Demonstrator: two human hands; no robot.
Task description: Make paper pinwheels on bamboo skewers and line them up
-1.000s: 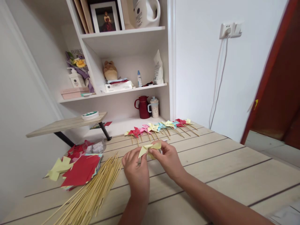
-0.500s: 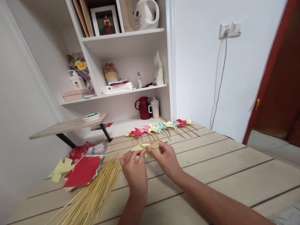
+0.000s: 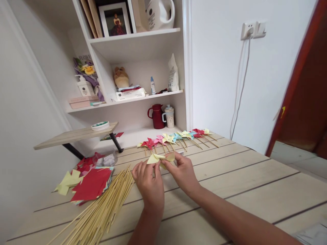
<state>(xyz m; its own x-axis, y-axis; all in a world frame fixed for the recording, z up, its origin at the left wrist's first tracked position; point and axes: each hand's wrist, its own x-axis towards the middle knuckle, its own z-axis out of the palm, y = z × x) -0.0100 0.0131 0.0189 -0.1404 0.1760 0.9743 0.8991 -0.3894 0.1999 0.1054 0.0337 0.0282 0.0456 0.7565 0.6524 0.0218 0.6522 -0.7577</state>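
Note:
Both hands hold one folded yellow paper pinwheel (image 3: pixel 160 158) above the wooden table (image 3: pixel 242 180). My left hand (image 3: pixel 149 183) pinches its left side and my right hand (image 3: pixel 182 172) pinches its right side. To the left of my left hand lies a bundle of thin bamboo sticks (image 3: pixel 102 211). Behind the hands, a row of finished pinwheels on sticks (image 3: pixel 178 137) in red, pink, yellow and blue lies along the table's far edge.
Red and yellow paper sheets (image 3: pixel 87 183) are stacked at the left, with a clear bag (image 3: pixel 107 159) behind them. A small raised board (image 3: pixel 74 136) carries a tape roll (image 3: pixel 100 125). White shelves (image 3: pixel 138 95) hold a red jug, cup and bottles. A dark red door (image 3: pixel 304 95) stands at the right.
The hands have turned and worked the yellow pinwheel slightly; its flaps have shifted from raised, to flatter, to bunched between the fingers. The view has shifted a little.

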